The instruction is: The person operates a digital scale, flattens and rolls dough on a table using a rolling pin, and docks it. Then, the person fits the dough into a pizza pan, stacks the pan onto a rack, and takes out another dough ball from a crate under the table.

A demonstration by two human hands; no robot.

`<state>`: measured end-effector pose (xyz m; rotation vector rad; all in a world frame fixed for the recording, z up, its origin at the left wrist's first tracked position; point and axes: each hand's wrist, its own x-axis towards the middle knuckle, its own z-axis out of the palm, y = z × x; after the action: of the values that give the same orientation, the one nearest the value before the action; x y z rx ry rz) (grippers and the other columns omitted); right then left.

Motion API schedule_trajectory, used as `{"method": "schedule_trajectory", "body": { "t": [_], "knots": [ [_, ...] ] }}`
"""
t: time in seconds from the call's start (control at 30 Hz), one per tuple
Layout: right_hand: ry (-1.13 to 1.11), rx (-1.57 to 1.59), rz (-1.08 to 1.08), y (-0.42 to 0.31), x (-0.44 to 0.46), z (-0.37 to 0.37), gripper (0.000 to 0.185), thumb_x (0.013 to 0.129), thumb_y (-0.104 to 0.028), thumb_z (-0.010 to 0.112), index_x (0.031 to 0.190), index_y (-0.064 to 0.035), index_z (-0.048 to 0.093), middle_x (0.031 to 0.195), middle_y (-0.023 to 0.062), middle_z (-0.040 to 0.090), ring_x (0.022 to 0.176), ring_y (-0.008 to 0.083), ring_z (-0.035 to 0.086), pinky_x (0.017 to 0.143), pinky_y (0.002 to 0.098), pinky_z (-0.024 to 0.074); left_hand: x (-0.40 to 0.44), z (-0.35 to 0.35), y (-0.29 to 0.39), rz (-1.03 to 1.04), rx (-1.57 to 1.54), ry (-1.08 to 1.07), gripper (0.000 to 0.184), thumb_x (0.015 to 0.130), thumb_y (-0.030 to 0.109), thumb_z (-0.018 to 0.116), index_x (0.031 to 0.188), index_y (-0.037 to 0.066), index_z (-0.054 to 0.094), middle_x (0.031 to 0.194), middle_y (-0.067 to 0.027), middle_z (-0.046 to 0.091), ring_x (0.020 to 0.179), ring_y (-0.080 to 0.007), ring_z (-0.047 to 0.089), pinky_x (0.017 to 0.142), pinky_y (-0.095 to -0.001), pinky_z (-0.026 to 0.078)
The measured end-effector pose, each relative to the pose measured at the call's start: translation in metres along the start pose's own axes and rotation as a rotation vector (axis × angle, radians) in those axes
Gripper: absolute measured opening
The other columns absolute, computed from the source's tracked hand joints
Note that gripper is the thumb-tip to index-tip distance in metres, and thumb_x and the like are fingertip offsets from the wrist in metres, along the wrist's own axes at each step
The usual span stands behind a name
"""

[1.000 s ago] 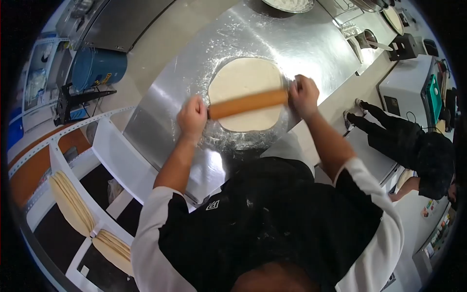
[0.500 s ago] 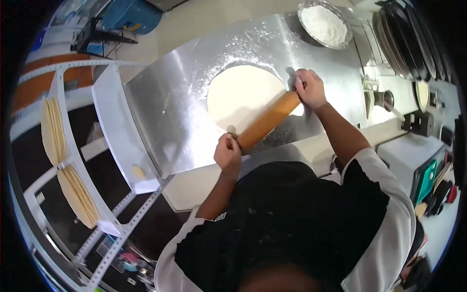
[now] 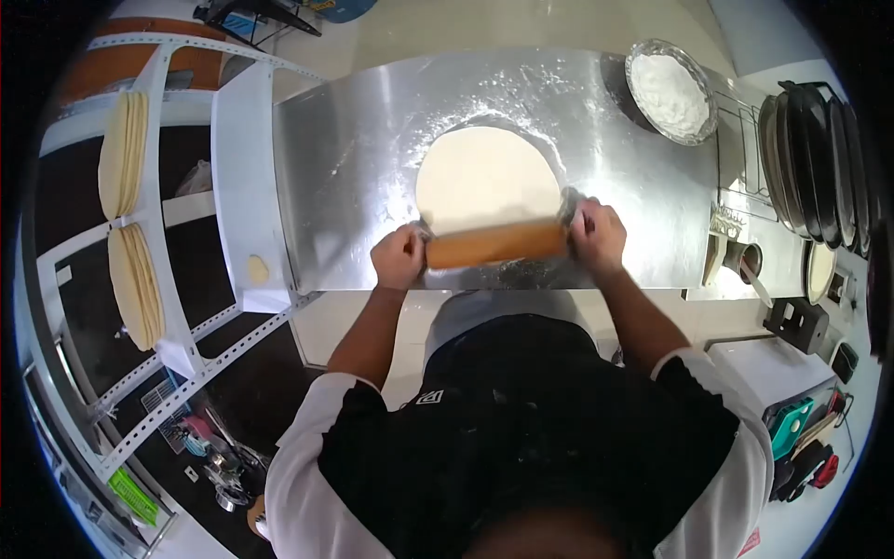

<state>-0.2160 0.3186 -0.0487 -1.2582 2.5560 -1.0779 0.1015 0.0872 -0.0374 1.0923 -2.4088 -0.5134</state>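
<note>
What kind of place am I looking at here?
Probably a commercial pizza or flatbread kitchen: a floured metal worktable with rolled dough, a bowl of flour, and a rack beside it holding stacked flat rounds.

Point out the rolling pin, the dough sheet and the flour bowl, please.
Rolling pin [image 3: 497, 246], head view: middle of its barrel.
Dough sheet [image 3: 486, 179], head view: middle of its upper face.
Flour bowl [image 3: 659, 47], head view: its far rim.

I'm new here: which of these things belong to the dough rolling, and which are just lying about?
In the job:
rolling pin, gripped by left hand and right hand
dough sheet
steel table
white powder, likely for dusting

Apparently just about:
dark round pans
blue bin
bright green item
</note>
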Motion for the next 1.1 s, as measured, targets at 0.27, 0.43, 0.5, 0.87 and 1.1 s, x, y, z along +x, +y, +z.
{"method": "schedule_trajectory", "body": {
  "t": [0.27,0.43,0.5,0.87,1.1],
  "knots": [
    [0.239,-0.21,0.172,0.006,0.061,0.025,0.022,0.093,-0.02,0.068,0.113,-0.0137,0.071,0.085,0.0098,0.068,0.076,0.0312,0.064,0.069,0.0411,0.0522,0.183,0.049,-0.013,0.288,-0.052,0.009,0.004,0.086,0.015,0.073,0.09,0.015,0.073,0.06,0.0009,0.059,0.051,-0.0233,0.054,0.05,-0.0379,0.044],
    [0.404,-0.248,0.433,-0.063,0.018,0.037,0.024,0.094,-0.018,0.066,0.116,-0.0101,0.069,0.083,0.0101,0.065,0.076,0.0299,0.061,0.071,0.0403,0.0515,0.231,0.064,-0.023,0.474,-0.191,-0.068,0.005,0.085,0.016,0.074,0.09,0.015,0.073,0.063,0.0008,0.061,0.053,-0.0242,0.055,0.052,-0.0381,0.045],
    [0.308,-0.256,0.51,-0.096,-0.056,0.056,0.025,0.094,-0.016,0.066,0.117,-0.0076,0.068,0.084,0.0103,0.064,0.077,0.0292,0.062,0.071,0.0392,0.0515,0.201,0.043,-0.05,0.534,-0.195,-0.153,0.009,0.081,0.012,0.074,0.089,0.016,0.072,0.065,0.0006,0.061,0.055,-0.0238,0.055,0.053,-0.0383,0.045],
    [0.486,-0.319,0.636,-0.077,-0.017,0.06,0.027,0.096,-0.015,0.062,0.122,-0.0085,0.068,0.088,0.0111,0.065,0.081,0.0283,0.061,0.078,0.0405,0.0508,0.258,0.071,-0.012,0.632,-0.099,-0.308,0.023,0.092,0.025,0.066,0.114,0.02,0.071,0.078,-0.0046,0.074,0.065,-0.0341,0.067,0.06,-0.0451,0.051],
    [0.666,0.176,0.647,-0.11,0.079,0.017,0.031,0.103,-0.025,0.06,0.123,-0.0031,0.067,0.108,0.0145,0.071,0.099,0.0271,0.065,0.091,0.0371,0.0512,0.266,-0.006,-0.059,0.279,-0.456,-0.813,0.039,0.108,0.036,0.051,0.131,0.011,0.07,0.101,-0.0031,0.077,0.09,-0.0248,0.069,0.081,-0.0365,0.053]
  ]
}}
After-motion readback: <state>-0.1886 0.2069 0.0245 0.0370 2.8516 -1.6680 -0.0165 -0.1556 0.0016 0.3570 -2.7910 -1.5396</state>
